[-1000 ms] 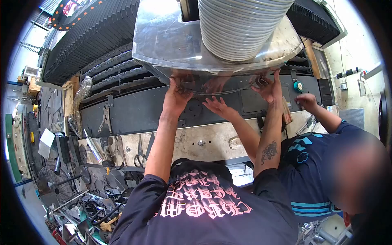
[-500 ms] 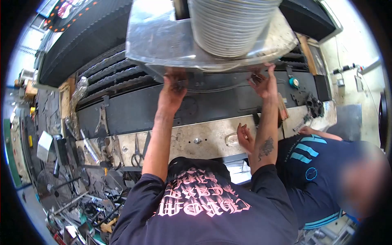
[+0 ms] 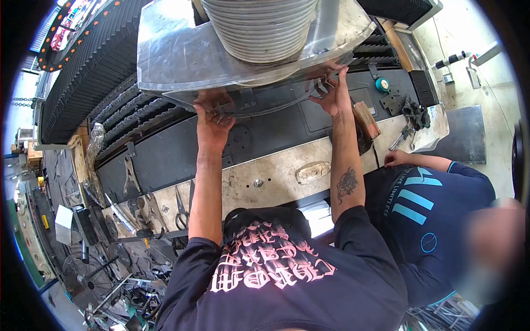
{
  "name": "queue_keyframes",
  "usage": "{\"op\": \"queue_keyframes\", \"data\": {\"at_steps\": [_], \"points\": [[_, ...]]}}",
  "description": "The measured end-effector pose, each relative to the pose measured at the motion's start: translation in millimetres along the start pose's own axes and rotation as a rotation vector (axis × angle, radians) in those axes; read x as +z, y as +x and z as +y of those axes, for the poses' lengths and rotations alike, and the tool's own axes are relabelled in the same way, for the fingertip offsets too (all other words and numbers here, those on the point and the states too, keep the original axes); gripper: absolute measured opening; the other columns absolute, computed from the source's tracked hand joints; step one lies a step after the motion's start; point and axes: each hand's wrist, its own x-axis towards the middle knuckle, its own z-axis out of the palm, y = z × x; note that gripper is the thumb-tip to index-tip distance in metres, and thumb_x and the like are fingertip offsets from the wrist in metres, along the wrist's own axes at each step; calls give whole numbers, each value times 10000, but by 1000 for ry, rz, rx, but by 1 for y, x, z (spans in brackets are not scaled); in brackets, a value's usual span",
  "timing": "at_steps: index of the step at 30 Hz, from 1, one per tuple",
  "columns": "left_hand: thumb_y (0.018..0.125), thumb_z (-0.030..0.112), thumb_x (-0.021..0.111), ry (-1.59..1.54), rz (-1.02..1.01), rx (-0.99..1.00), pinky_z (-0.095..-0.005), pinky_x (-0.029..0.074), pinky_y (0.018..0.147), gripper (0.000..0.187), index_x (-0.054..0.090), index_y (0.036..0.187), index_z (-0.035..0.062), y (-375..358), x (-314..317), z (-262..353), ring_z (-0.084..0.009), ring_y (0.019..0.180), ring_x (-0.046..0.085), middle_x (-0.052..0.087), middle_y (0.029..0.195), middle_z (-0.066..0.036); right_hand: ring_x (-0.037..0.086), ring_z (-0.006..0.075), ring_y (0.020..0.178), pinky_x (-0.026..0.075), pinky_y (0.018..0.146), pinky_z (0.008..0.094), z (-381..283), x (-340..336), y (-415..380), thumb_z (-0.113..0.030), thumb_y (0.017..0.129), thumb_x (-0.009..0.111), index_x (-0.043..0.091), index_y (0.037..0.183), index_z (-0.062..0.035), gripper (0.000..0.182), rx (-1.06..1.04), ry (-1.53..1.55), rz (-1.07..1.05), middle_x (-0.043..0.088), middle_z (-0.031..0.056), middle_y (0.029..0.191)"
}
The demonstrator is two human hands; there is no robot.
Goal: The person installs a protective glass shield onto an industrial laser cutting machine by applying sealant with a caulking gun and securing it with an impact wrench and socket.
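Note:
Both hands grip a clear curved plastic shield (image 3: pixel 265 99) under a metal housing (image 3: pixel 176 60) that carries a ribbed hose (image 3: pixel 262 27). My left hand (image 3: pixel 212 121) holds its left part, thumb in front and fingers seen through the plastic. At its right part, my right hand (image 3: pixel 331 96) has the thumb raised along the edge and the fingers curled behind the sheet. Below the shield lies a dark flat panel (image 3: pixel 265 135) in front of toothed slats (image 3: pixel 124 110).
A co-worker (image 3: pixel 436 220) leans at the right, one hand on the bench (image 3: pixel 276 171). Scissors (image 3: pixel 180 212), locking pliers (image 3: pixel 131 174), a caulk tube (image 3: pixel 120 214), a wood block (image 3: pixel 366 119), a tape measure (image 3: pixel 382 84) and black gloves (image 3: pixel 415 113) lie around.
The housing, shield and both hands appear farther left and slightly higher in view. The co-worker's hand near my right forearm has drawn away; a hand now rests at the bench edge.

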Motion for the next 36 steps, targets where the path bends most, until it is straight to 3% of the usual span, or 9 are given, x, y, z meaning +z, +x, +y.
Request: {"op": "queue_keyframes", "data": {"at_steps": [3,5,7,11,14,18,23,29,36], "points": [[731,832,610,-47,29,-10,-597,234,1158,1217,265,1465,-75,0,-1,-5,-367,1418,271,275,1510,-194,144,388,1475,193,1101,715,4,-7,1,-835,808,516,139,1536,9,1177,-16,-2,-30,153,175,1592],[746,815,612,-53,-1,18,-604,221,1167,1159,278,1505,7,-4,-4,-10,-349,1444,236,213,1551,-170,140,387,1479,197,1106,706,12,-10,3,-810,838,509,164,1545,-26,1111,-26,1,-65,147,155,1609],[763,799,611,-42,29,35,-600,233,1165,1098,298,1513,60,-2,-12,-18,-341,1440,248,217,1554,-159,175,369,1470,165,1126,694,22,-13,0,-704,882,575,257,1551,-161,918,-87,-3,-52,183,107,1630],[813,739,617,-119,111,58,-588,283,1149,932,362,1511,176,16,-20,-35,-332,1427,279,232,1561,-124,223,392,1437,193,1107,695,48,-21,10,-658,882,620,250,1558,-296,851,-85,32,53,222,99,1607],[802,729,640,-241,129,60,-598,298,1138,962,317,1526,185,16,-6,-40,-337,1427,284,243,1563,-115,306,448,1361,270,1035,721,68,-12,11,-620,910,613,193,1544,-447,780,-45,195,111,282,91,1562],[763,742,665,-450,188,24,-620,295,1129,1028,248,1547,225,30,-4,-49,-353,1440,275,240,1563,-113,345,422,1339,338,998,701,74,-2,9,-646,917,582,186,1541,-444,767,-87,182,123,296,97,1550],[718,737,710,-344,-11,-4,-651,254,1143,1110,200,1551,211,26,-12,-50,-369,1457,265,245,1554,-109,369,361,1344,405,973,657,70,-4,9,-675,918,543,224,1549,-332,786,-59,146,138,320,90,1528],[699,706,752,-373,29,-25,-616,279,1152,1127,209,1544,194,36,-28,-50,-358,1444,273,233,1557,-100,339,296,1385,416,1016,599,72,-9,15,-701,908,523,282,1541,-169,861,3,189,73,282,92,1552],[682,633,814,-396,-9,-8,-592,342,1136,1107,252,1510,157,27,-27,-45,-357,1411,316,229,1533,-130,285,308,1430,398,1061,595,60,-18,6,-702,907,517,264,1549,-124,901,39,140,30,250,114,1571]]}}
